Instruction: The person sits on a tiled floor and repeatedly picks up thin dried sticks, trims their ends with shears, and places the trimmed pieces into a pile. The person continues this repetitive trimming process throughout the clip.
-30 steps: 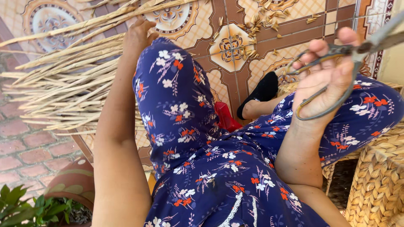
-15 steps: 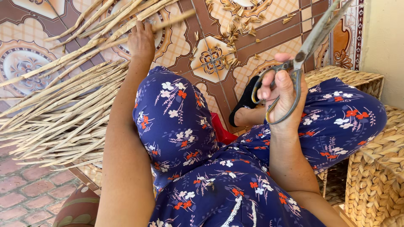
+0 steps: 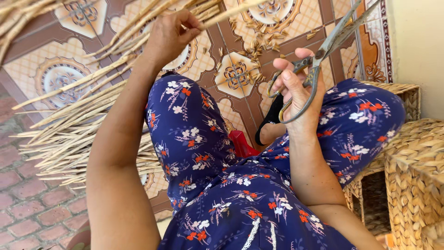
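A: Near first. Bottom centre of the frame?
B: Lap in a navy floral dress, knees up mid-frame. Woven basket at the right edge, lower right.

A: Right hand?
B: Right hand, centre right, fingers through the loops of metal scissors. Closed firmly round the handles. Blades point to the upper right corner, slightly parted, nothing between them.

A: Left hand?
B: Left hand, upper centre-left, arm stretched away. Thumb and fingers pinched tight on 1 or 2 dried reed stalks running from the top centre down to the left.

A: Rest of the stalks?
B: Big loose bundle across the left half, under the left arm, fanned out toward the left edge.

A: Farther out?
B: Patterned floor tiles beyond the knees, with short cut stalk bits scattered top centre. Black sandal between the knees. Red brick paving lower left.
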Demonstrator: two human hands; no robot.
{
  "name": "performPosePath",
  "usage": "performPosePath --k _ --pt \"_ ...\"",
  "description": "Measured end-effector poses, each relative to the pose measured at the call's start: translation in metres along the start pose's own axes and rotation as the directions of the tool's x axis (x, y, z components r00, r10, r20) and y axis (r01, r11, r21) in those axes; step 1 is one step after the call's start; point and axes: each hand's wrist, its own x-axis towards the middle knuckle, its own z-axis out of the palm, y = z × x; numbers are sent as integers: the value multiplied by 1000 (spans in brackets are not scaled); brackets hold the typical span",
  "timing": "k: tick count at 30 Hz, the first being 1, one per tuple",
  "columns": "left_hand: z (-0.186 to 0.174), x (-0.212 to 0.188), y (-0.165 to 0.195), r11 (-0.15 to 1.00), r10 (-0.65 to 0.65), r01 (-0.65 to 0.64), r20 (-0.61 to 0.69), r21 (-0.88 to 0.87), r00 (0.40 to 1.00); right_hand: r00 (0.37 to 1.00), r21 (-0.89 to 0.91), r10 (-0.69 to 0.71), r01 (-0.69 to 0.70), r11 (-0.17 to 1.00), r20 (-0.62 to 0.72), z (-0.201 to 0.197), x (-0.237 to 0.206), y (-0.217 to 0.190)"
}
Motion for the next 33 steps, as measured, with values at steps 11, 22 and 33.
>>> performPosePath --k 11,22,33 --pt "-2 -46 212 964 260 -267 252 -7 932 929 136 -368 360 923 35 3 -44 -43" --pt "15 -65 283 802 312 -348 -157 -485 937 893 -178 -420 445 878 160 17 -63 -48" --pt "18 -73 256 749 160 -177 -84 -639 984 919 -311 -344 390 867 192 13 -63 -31"
